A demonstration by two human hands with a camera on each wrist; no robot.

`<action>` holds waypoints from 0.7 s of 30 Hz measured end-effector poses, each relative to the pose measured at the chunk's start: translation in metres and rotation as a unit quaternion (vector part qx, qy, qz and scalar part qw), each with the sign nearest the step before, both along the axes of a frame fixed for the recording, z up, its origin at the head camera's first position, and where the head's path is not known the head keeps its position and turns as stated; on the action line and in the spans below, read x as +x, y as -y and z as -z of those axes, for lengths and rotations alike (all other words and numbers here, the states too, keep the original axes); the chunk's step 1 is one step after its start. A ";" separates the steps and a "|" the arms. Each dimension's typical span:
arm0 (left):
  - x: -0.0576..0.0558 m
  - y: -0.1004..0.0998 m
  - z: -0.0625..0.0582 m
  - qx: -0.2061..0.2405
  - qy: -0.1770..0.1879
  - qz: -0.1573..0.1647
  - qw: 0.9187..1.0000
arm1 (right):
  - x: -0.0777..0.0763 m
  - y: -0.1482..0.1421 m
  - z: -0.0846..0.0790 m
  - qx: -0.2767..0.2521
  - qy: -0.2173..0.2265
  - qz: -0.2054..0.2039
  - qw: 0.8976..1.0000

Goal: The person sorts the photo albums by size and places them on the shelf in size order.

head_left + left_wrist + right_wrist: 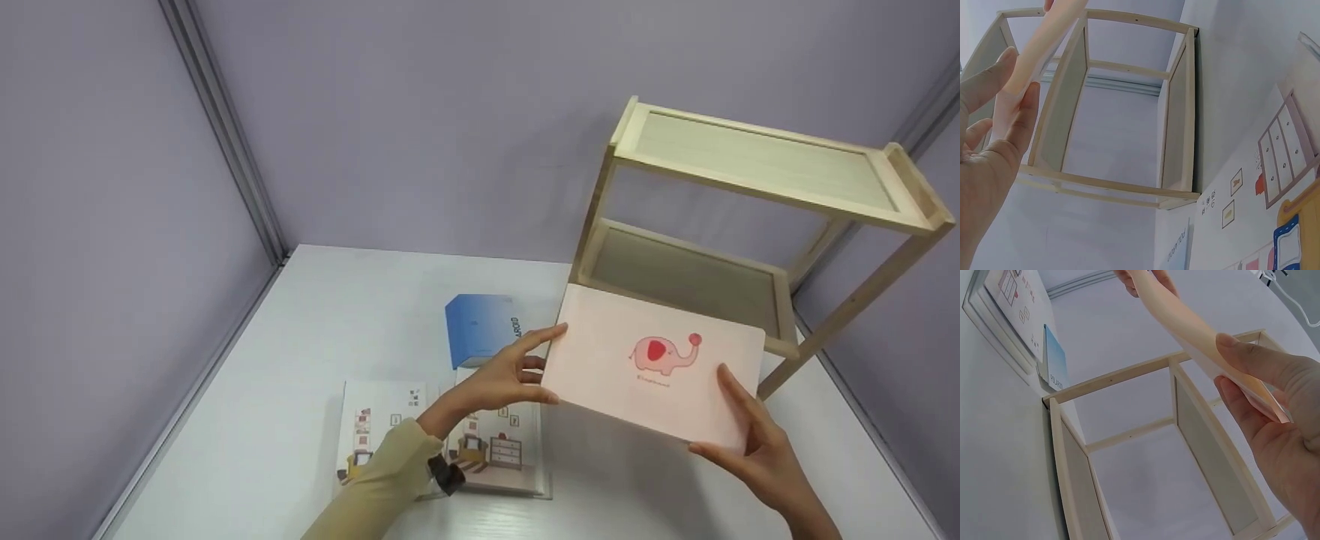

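Note:
Between both hands is a pale pink book [600, 356] with a red-eared elephant drawn on its cover. It is held up off the table, cover facing the head camera. My left hand [496, 381] grips its left edge, fingers spread along that side. At the lower right corner my right hand [761, 446] pinches the book between thumb and fingers. Both wrist views show its thin edge; in the right wrist view the book [1185, 323] looks slightly bent. Just behind it stands a two-tier wooden shelf [757, 161], whose lower tier the book partly overlaps in the head view.
On the white table [262, 352], a blue Polaroid-labelled box or album [480, 326] lies left of the shelf. Nearer me are two white books with furniture drawings, a left one [382, 409] and a right one [506, 476], partly behind my left arm. Pale walls enclose the table.

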State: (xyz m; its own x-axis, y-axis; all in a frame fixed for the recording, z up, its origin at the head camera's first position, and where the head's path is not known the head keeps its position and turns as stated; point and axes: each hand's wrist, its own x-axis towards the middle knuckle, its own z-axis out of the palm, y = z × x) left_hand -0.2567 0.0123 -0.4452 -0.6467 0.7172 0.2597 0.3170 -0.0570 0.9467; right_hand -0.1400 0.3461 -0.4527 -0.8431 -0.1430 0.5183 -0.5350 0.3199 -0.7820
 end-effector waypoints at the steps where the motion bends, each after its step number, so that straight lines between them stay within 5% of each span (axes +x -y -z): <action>1: 0.000 0.000 -0.001 -0.001 -0.003 0.000 1.000 | 0.000 0.000 -0.001 0.002 0.000 0.004 1.000; 21: -0.003 0.002 -0.015 -0.012 -0.017 0.009 1.000 | -0.004 0.002 -0.010 0.001 -0.016 -0.002 1.000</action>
State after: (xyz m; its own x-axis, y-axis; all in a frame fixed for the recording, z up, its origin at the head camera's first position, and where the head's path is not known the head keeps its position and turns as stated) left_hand -0.2600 0.0105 -0.4304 -0.6252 0.7345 0.2638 0.3488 -0.0393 0.9364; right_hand -0.1439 0.3441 -0.4429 -0.8252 -0.1470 0.5454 -0.5615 0.3187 -0.7637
